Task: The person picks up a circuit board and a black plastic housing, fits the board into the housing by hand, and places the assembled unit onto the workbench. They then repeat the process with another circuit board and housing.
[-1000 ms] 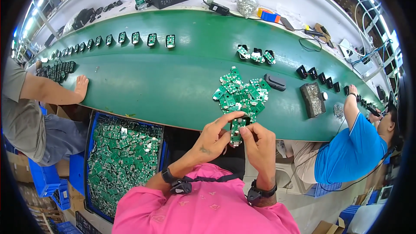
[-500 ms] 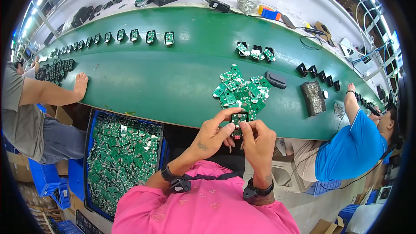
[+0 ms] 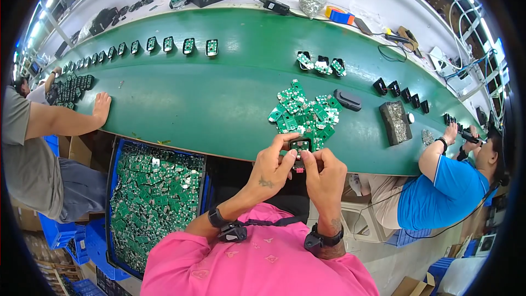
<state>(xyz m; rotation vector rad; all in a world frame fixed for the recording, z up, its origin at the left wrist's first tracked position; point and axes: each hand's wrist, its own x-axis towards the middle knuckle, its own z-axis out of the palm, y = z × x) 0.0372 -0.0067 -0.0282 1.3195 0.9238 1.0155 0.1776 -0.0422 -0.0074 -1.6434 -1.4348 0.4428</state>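
Between my two hands, at the bench's near edge, is a small black housing with a green circuit board (image 3: 299, 146) in it. My left hand (image 3: 272, 165) grips its left side, index finger along the top and thumb on the board. My right hand (image 3: 324, 171) holds the right side, its thumb pressing on the board's face. A small pink-red part (image 3: 298, 170) shows at the lower end. The fingers beneath are mostly hidden. Just beyond my hands lies a heap of loose green circuit boards (image 3: 307, 111), with a dark grey oblong case (image 3: 348, 100) at its right.
A blue-rimmed bin (image 3: 156, 197) full of boards stands at my left. Filled housings (image 3: 189, 46) line the green bench (image 3: 208, 98); three more (image 3: 322, 64) sit farther back. A foil-like block (image 3: 395, 123) lies at right. Co-workers sit at both sides, one in blue (image 3: 444, 186).
My thumbs have shifted slightly on the board, and both hands stay on the housing. The co-worker at the right has drawn an arm in, bringing both hands together around a dark tool.
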